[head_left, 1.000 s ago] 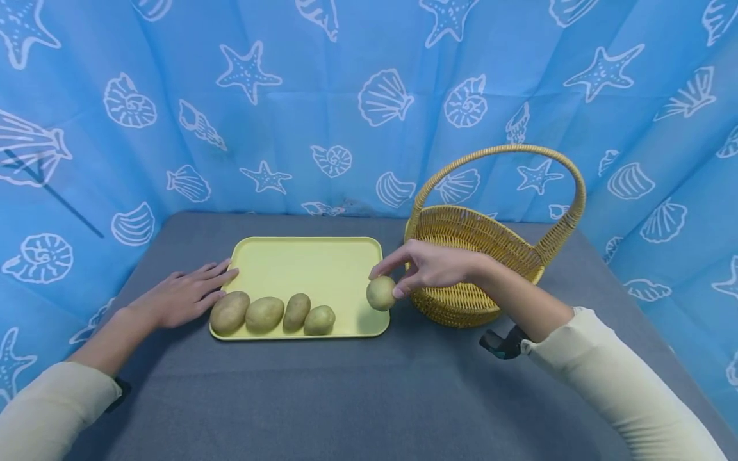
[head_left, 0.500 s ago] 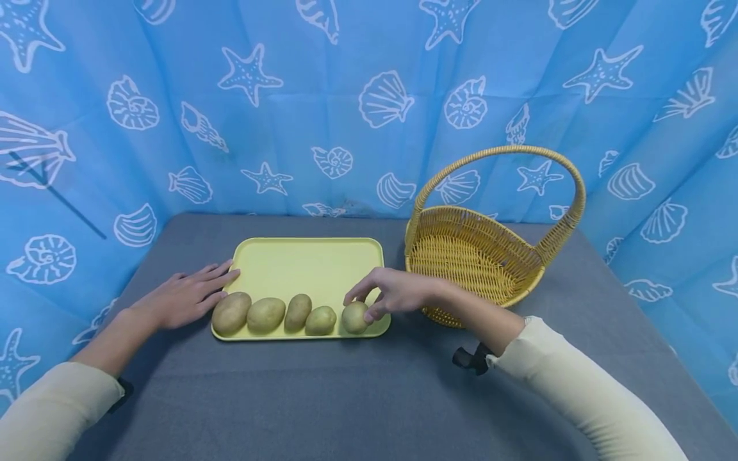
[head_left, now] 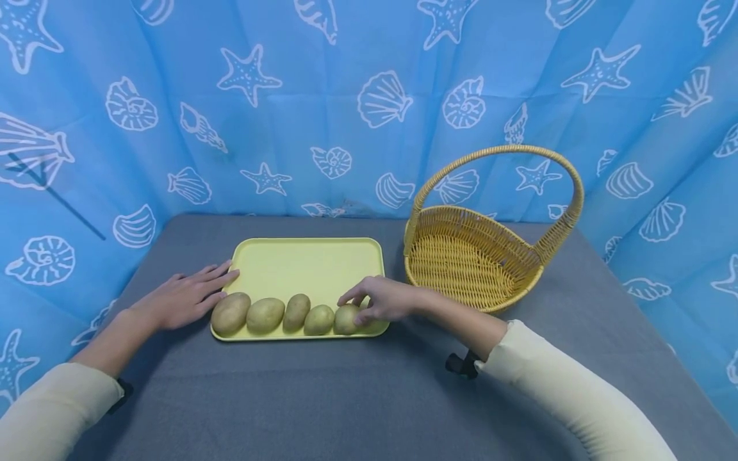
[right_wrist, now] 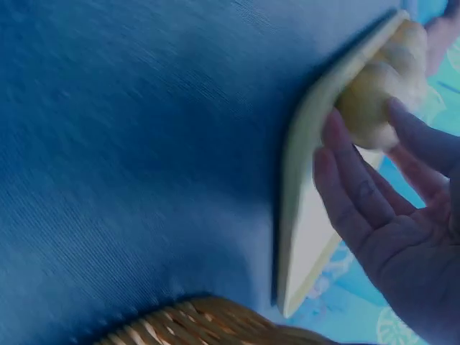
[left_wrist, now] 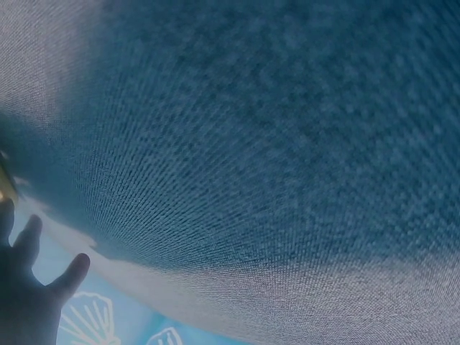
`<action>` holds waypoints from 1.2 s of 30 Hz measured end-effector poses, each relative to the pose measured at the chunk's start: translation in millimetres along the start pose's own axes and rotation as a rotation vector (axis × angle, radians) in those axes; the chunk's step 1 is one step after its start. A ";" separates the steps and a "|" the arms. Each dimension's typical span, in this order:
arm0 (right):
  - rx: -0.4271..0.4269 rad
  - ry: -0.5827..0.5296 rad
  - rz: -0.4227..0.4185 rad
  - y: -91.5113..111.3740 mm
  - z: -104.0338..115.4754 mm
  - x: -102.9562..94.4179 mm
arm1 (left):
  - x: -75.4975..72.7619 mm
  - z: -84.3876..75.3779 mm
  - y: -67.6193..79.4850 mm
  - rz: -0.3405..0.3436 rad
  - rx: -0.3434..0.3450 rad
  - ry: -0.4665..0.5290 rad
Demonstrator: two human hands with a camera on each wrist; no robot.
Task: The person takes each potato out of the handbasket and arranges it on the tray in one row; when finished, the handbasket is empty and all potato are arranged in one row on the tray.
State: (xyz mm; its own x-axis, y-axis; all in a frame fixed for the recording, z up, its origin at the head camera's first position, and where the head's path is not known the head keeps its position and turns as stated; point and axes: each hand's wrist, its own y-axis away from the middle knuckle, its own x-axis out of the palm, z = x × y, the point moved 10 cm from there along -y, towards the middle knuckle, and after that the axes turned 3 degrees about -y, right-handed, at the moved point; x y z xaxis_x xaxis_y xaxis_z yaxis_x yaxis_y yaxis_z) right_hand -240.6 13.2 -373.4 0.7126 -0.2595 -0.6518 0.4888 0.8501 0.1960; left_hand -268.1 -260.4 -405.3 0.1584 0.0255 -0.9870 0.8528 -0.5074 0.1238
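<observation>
My right hand [head_left: 383, 299] pinches a round potato [head_left: 346, 319] at the right end of a row along the near side of the yellow tray [head_left: 305, 262]. In the right wrist view, the thumb and fingers of that hand [right_wrist: 395, 215] lie against the potato [right_wrist: 365, 108], just inside the tray's rim. Touching its left neighbour [head_left: 319, 320], this potato closes up the row. My left hand [head_left: 184, 296] rests with spread fingers at the tray's left edge, beside the large leftmost potato [head_left: 230, 314]. The left wrist view catches only part of that hand [left_wrist: 25, 287], in shadow.
A yellow wicker basket [head_left: 461, 262] with a tall arched handle stands to the right of the tray. A grey cloth [head_left: 300, 397] covers the table. Behind hangs a blue curtain [head_left: 323, 51] with white shells and starfish.
My right hand has carried the potato left and down from above the tray's right side to the end of the row, against its neighbour. The left hand stays put.
</observation>
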 end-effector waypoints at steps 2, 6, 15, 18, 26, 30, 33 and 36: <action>0.026 -0.007 -0.004 -1.3 -2.2 1.9 | 0.3 0.3 -0.1 -0.001 0.000 -0.002; 0.048 -0.009 -0.008 -1.8 -4.0 3.5 | 1.0 0.8 -0.7 -0.001 -0.001 -0.006; 0.052 0.015 0.019 8.9 0.0 -3.3 | -1.3 -0.8 -0.9 -0.006 -0.002 -0.046; 0.071 -0.002 -0.001 22.0 5.6 -17.8 | -3.3 -2.2 -1.4 -0.017 0.005 -0.080; 0.069 0.080 -0.215 77.8 30.8 -99.3 | -5.9 -6.3 -3.9 -0.017 0.017 -0.152; 0.076 0.160 -0.364 109.4 47.3 -139.0 | -5.7 -6.3 -2.9 -0.003 0.007 -0.174; 0.032 0.281 -0.497 135.6 65.8 -163.3 | -5.5 -5.9 -2.9 0.007 -0.002 -0.173; -0.007 0.448 -0.652 165.3 84.2 -185.4 | -8.4 -5.5 -4.7 -0.009 -0.010 -0.171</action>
State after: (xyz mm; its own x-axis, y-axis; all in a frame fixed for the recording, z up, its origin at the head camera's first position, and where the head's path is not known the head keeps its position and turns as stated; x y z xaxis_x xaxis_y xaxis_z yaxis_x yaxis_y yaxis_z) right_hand -249.5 163.2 -158.5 0.0127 -0.4984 -0.8668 0.7338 0.5936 -0.3305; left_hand -270.6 -253.6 -397.0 0.0641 -0.1175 -0.9910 0.8590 -0.4989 0.1148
